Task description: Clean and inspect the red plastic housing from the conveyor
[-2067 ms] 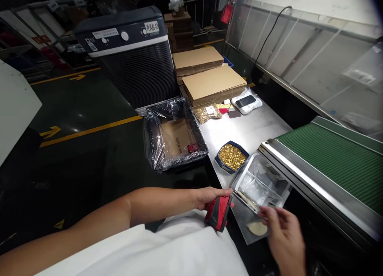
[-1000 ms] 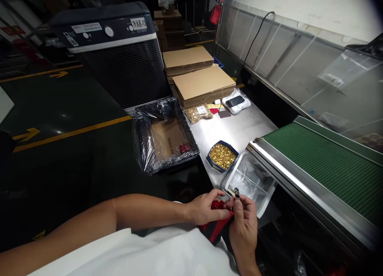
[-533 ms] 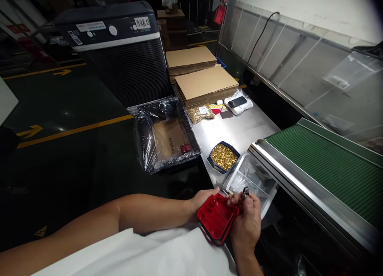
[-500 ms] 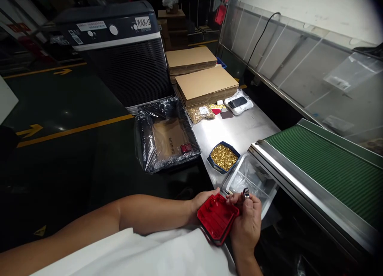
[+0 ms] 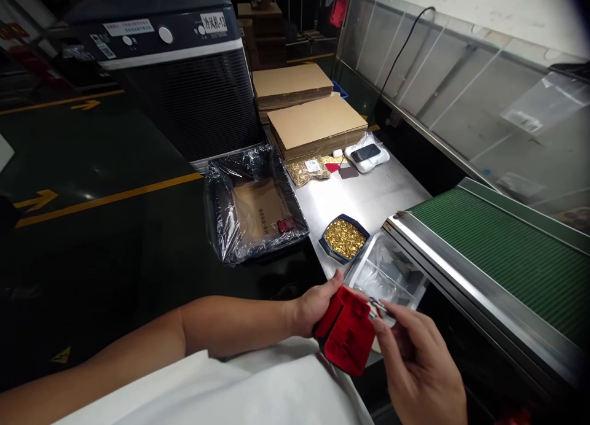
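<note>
Now two hands are working on a red plastic part [image 5: 349, 338].
Left hand [image 5: 313, 305] is gripping it low in the frame; right hand [image 5: 421, 366] is pinching a small metal piece [image 5: 378, 304] beside it.

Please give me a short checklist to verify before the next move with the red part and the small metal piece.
1. Left hand grips the red plastic part: ok.
2. Right hand pinches the small metal piece: ok.
3. Metal piece seated in the part: cannot tell.
4. Clear tray beside the hands, open: ok.
5. Dish of brass pieces upright on the steel table: ok.
</note>
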The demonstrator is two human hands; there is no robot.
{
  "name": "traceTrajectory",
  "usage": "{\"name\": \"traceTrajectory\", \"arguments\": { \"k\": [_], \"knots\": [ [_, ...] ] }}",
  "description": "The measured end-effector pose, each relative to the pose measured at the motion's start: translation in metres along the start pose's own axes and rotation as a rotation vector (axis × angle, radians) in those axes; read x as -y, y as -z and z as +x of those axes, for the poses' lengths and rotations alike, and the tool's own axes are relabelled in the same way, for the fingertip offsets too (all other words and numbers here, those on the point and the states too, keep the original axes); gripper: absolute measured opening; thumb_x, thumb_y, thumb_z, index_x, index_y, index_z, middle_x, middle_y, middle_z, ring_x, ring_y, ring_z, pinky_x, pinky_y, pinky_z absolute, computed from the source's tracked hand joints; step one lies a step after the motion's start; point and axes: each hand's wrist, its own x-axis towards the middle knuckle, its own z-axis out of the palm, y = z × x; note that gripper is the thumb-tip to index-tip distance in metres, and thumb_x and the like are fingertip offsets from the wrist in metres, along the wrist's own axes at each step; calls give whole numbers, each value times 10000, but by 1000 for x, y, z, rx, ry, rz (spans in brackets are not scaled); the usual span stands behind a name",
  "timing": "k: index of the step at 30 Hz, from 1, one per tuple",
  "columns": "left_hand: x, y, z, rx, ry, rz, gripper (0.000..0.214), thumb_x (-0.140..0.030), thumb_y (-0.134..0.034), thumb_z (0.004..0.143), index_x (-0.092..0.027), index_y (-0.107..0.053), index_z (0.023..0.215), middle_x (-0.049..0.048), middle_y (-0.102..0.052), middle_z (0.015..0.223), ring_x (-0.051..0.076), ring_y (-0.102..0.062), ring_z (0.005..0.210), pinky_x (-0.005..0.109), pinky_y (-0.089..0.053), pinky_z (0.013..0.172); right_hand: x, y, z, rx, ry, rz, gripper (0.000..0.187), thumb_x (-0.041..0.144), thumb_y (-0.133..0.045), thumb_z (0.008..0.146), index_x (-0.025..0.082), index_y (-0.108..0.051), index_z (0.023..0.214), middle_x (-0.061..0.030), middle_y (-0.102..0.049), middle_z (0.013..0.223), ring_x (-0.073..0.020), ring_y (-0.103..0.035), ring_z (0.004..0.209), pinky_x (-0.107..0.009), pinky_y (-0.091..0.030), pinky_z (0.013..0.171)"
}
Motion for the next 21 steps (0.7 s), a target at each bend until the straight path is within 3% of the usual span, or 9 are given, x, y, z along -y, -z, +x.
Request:
{"name": "traceTrajectory", "arguments": {
  "k": [3,8,16,21],
  "knots": [
    [-2,-6,-4,1,-63,48,771,-824,-514,766,-134,-691,1060,112,-726,928,199,-654,746,333,-509,775,9,-2,-2,85,82,-64,314,498,-618,857,316,-703,1098,-39,-695,935,-165,-623,660,-282,-536,528],
    [-3,-9,-8,13,-111,134,833,-859,-603,662,-151,-691,1091,106,-705,979,188,-645,777,332,-506,799,12,-8,0,108,95,-113,270,488,-596,872,320,-692,1060,-20,-726,945,-189,-683,739,-307,-583,610],
    [-2,-12,-7,24,-140,222,849,-880,-546,682,-159,-695,1104,104,-702,929,217,-638,867,355,-486,833,14,-6,4,166,115,-160,232,456,-566,910,301,-681,1040,-1,-723,910,-172,-697,764,-286,-576,645],
    [-3,-13,-9,-18,-161,278,850,-885,-530,687,-163,-702,1103,98,-709,942,194,-636,823,330,-485,797,12,-6,6,210,104,-98,167,419,-574,926,328,-675,1022,43,-723,907,-127,-692,787,-234,-563,685]
  ]
}}
